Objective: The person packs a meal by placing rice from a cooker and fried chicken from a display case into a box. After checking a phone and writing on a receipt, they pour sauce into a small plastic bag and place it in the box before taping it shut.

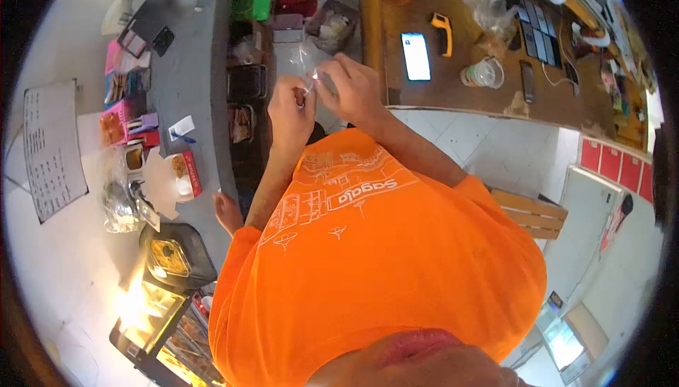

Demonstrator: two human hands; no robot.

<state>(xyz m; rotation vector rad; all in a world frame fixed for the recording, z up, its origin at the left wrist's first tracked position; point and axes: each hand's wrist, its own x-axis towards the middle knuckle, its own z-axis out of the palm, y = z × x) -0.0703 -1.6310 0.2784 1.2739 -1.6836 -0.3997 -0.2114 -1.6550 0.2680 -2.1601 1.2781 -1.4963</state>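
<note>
Both hands are raised in front of the orange shirt, close together. A clear plastic bag (309, 58) is pinched between them, its body hanging beyond the fingers. My left hand (290, 113) is closed, with curled fingers gripping the near part of the bag. Beside it, my right hand (351, 91) is also closed, thumb and forefinger pinching the bag's plastic. Beyond the bag stands a bin (332, 28) with pale crumpled material inside.
To the left runs a grey counter (187, 94) holding an open food box (185, 175); a bare hand (228, 212) shows at its edge. On the right, a wooden table (453, 90) carries a lit phone (416, 56), a yellow device (443, 33) and a plastic cup (483, 73).
</note>
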